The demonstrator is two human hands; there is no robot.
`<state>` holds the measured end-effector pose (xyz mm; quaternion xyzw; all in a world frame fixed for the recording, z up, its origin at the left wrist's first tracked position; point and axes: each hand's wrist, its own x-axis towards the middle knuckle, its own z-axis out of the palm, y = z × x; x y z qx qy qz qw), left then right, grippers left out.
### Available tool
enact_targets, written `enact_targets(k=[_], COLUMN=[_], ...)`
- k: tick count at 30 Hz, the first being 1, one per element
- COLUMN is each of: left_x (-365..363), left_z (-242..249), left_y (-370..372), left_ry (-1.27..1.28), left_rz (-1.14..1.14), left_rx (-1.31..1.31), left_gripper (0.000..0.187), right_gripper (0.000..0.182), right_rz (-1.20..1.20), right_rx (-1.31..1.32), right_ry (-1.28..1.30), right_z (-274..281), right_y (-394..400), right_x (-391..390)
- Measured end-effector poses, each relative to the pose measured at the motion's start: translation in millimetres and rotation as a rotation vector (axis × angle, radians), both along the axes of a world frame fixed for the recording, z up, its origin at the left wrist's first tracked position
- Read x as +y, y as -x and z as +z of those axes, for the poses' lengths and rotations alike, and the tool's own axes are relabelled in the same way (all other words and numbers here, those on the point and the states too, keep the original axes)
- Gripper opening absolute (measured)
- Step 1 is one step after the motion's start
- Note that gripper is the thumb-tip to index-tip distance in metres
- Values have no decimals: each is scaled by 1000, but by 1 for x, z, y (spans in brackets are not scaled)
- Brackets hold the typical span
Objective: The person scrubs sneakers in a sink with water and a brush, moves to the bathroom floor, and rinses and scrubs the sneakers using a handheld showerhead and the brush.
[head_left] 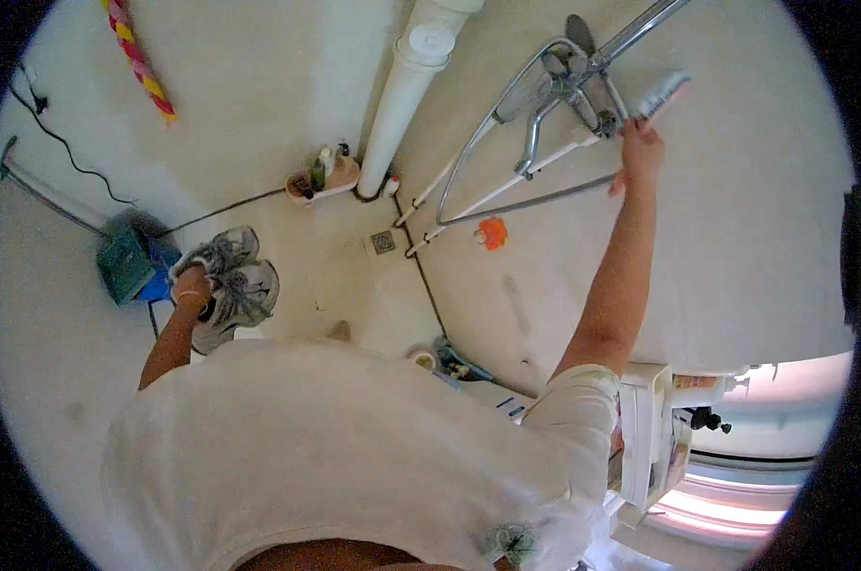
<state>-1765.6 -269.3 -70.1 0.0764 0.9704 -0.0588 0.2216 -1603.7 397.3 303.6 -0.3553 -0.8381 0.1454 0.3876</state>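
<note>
In the head view, the left hand (195, 283) grips 2 grey-and-white shoes (248, 288) together, at the left, above the floor (345, 285). Its fingers are bent in around the shoe openings, closed rather than spread; their tips are hidden, so I cannot tell how each finger sits. Behind the shoes are a blue container (161, 266) and a green dustpan-like scoop (124, 262) by the wall.

The right hand (643, 150) is raised at the upper right with the arm stretched out. Its fingers are folded around the lower end of a brush (666, 95), which slants up and to the right, bristles on its upper-left side; the brush is slightly blurred. The hand is just beside the metal tap (568, 81), and I cannot tell whether it touches it. A grey hose (526, 205) loops below the tap, its end reaching near this hand.

Farther off, a pink basket (335, 184) with bottles stands near a white pipe (399, 105), and an orange object (492, 232) lies below the hose.
</note>
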Motion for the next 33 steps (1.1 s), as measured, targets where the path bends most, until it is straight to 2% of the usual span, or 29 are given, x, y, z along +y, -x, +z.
enact_targets(k=[1,3,4,5,7,8,9,11,12,14,16,22,25,27,30,31,33], left_x=[0,-8,-12,10,37,39,45,64,76,100,109,158,177,170,173,169,172], left_z=[-19,-28,-27,-1,18,10,2,-11,-4,16,-12,-87,-114,-167,-188,-210,-231], left_y=[6,19,27,18,14,18,24,35,34,34,40,83,91,99,109,107,103], left_ry=[-1,-104,-211,10,109,-8,16,56,37,1,-16,-38,-5,-61,-75,-82,-47], left_rz=[60,33,-51,-234,-293,-165,-132,-67,-94,-145,-218,-334,-348,-367,-364,-374,-388], left_rx=[-2,-77,-154,-87,-26,-29,-75,-158,-147,-128,-38,-335,-318,-303,-331,-305,-251], left_gripper=[12,20,29,24,21,23,23,23,23,24,24,27,27,27,26,26,28], right_gripper=[23,18,17,16,15,15,15,20,23,27,28,29,32,36,35,30,27], right_rz=[73,-48,-43,-39,-46,-62,-81,62,135,129,82,-155,-189,-189,-226,-353,-290], right_rx=[155,129,176,221,311,353,398,541,614,618,603,574,551,526,478,404,451], right_ry=[99,139,143,147,224,295,359,458,504,577,659,846,931,946,1063,1105,1160], right_z=[-5,-8,-14,-19,-31,-38,-46,-72,-86,-117,-146,-237,-283,-312,-348,-362,-381], right_y=[-12,-36,-45,-53,-68,-76,-84,-97,-103,-113,-113,-79,-65,-59,-46,-45,-33], right_x=[-4,-21,-32,-41,-64,-79,-94,-117,-128,-149,-177,-261,-301,-324,-347,-354,-358])
